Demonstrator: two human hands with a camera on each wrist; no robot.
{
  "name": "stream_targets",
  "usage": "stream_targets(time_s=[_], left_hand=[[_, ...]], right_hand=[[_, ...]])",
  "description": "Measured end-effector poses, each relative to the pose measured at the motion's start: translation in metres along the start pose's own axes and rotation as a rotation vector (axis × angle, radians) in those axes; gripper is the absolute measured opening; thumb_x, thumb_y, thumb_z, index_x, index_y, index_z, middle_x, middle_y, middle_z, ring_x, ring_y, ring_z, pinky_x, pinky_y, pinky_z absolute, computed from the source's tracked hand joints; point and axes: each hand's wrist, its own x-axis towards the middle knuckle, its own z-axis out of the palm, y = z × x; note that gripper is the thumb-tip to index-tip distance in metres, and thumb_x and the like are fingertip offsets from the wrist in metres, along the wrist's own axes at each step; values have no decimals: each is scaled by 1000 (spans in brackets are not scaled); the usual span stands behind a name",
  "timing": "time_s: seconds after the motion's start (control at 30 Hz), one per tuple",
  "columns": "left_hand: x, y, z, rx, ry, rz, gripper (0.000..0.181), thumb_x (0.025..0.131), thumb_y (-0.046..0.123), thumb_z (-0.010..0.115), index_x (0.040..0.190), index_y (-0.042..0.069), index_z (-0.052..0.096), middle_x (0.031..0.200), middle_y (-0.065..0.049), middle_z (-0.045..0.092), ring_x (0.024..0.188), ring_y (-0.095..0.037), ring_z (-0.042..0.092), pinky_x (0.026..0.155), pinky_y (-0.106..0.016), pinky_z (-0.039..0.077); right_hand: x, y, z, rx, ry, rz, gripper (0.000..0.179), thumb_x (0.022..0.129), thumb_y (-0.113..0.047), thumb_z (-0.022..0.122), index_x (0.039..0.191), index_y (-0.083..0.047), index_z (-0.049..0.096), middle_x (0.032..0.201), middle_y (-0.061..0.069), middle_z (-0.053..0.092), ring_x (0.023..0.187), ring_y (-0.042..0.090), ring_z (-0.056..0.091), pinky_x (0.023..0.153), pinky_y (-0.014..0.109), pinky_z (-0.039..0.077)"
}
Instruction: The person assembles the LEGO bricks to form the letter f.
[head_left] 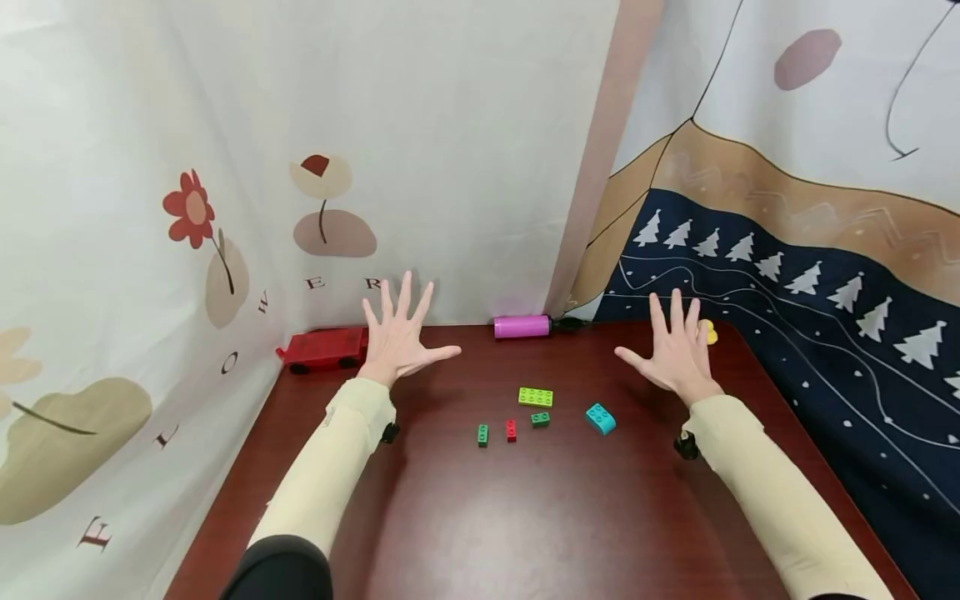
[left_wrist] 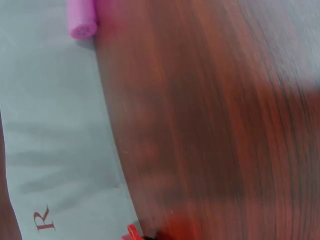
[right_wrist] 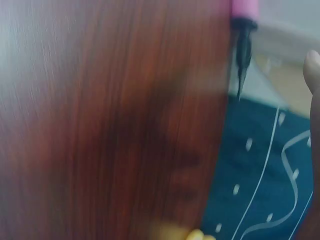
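Both hands hover over the table with fingers spread straight, holding nothing. My left hand (head_left: 397, 340) is at the back left, nearest a red toy vehicle (head_left: 326, 347) with black wheels. The right hand (head_left: 677, 354) is at the back right, beside a small yellow object (head_left: 712, 332) that it partly hides. Between them lie several toy building bricks: a lime brick (head_left: 536, 397), a blue brick (head_left: 601, 418), a red brick (head_left: 512, 430), one green brick (head_left: 540, 420) and another green brick (head_left: 483, 435). The right wrist view catches a thumb (right_wrist: 314, 75) at its edge.
Along the back edge of the dark wood table (head_left: 517, 517) lies a purple cylinder (head_left: 521, 327) with a black tapered end (right_wrist: 243, 52). A printed white curtain (head_left: 465, 150) hangs behind and to the left; a navy patterned cloth (head_left: 795, 358) hangs on the right.
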Motion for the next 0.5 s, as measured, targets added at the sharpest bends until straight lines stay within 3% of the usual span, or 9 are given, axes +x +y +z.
stream_targets(time_s=[0.13,0.23,0.37,0.5], left_hand=[[-4,7,-5,-72,9,11,123,74,98,51,168,40,-2,177,-7,-6,158,-51,-1,117,-79,0],[-11,13,-6,-133,-11,24,121,76,97,51,166,43,-8,178,-5,-6,159,-49,3,120,-76,6],[-24,20,-2,-216,-49,51,120,77,95,53,167,42,-6,178,-2,-5,159,-47,11,123,-71,13],[-39,28,5,-295,-84,58,119,77,92,58,168,40,1,178,-3,4,158,-44,20,122,-67,22]], right_hand=[[-9,-22,2,88,-31,-30,115,90,-75,62,170,-16,4,175,20,-8,157,55,-7,119,76,9],[-16,-40,5,143,-22,-71,112,90,-71,67,170,-15,12,175,21,4,156,53,7,118,76,20],[-29,-65,13,250,-21,-149,106,90,-64,73,168,-13,23,173,18,16,151,48,23,112,73,34],[-44,-92,23,343,-39,-229,98,91,-56,77,165,-12,31,171,16,26,144,42,34,111,65,40]])
